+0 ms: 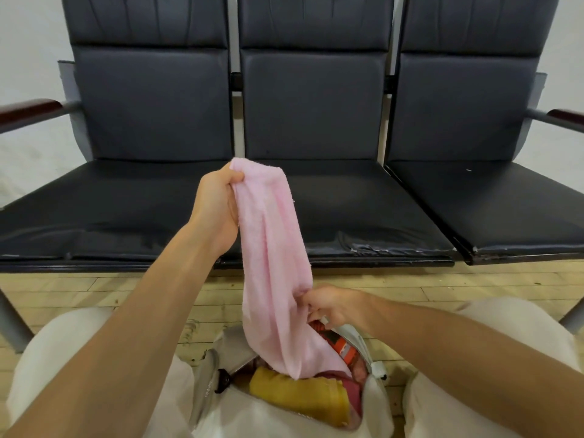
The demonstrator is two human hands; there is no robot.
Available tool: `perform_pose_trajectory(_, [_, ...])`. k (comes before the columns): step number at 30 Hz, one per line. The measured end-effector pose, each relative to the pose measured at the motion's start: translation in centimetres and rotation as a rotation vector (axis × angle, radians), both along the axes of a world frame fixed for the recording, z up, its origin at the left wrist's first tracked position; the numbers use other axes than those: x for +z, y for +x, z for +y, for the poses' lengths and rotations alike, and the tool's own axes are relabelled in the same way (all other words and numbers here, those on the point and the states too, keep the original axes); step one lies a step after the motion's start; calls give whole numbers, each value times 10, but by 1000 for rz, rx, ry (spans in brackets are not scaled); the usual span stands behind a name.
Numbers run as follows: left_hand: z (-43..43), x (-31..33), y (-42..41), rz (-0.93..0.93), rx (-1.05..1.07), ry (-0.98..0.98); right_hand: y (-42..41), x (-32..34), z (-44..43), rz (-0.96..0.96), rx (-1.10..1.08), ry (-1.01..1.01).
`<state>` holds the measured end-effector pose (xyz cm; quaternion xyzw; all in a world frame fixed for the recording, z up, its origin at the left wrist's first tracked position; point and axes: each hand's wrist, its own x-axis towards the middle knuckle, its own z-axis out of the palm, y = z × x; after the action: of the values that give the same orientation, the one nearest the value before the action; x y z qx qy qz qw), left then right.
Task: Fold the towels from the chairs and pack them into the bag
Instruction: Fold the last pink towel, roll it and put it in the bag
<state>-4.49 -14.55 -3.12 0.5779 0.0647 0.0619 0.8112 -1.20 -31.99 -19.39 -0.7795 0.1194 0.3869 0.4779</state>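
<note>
Our left hand [218,205] gripped the pink towel [271,248] by its far end, fingers curled round it. Our right hand [330,303] pinched its lower part above the open bag [210,371] near us. A yellow towel [294,393] already lay inside. We saw no towels on the chairs [316,105], so we judged only this one remained.

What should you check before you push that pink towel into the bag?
1. Bag zipped open: ok.
2. Left hand grips the top end of the pink towel: ok.
3. Right hand pinches the towel lower down, just above the bag's opening: ok.
4. Towel folded small: not ok, it hangs as a long strip.
5. Towel's bottom end over the opening: ok, it already dips inside.
6. Room left beside the yellow towel: cannot tell.
</note>
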Motion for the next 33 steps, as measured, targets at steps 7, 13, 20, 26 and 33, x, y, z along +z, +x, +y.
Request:
perform_pose_trajectory(7, [17, 2, 0, 48, 164, -41, 16, 43, -7, -216, -241, 240])
perform_pose_trajectory(13, [40, -3, 7, 106, 310, -73, 19, 84, -63, -542, -389, 228])
perform_pose_trajectory(20, [24, -16, 14, 181, 294, 88, 23, 106, -112, -932, -670, 192])
perform_pose_trajectory(26, [13, -34, 26, 164, 274, 472, 19, 114, -134, -1175, -626, -36])
perform_pose_trajectory(33, [29, -39, 29, 34, 334, 724, 11, 116, -151, -1200, -467, -138])
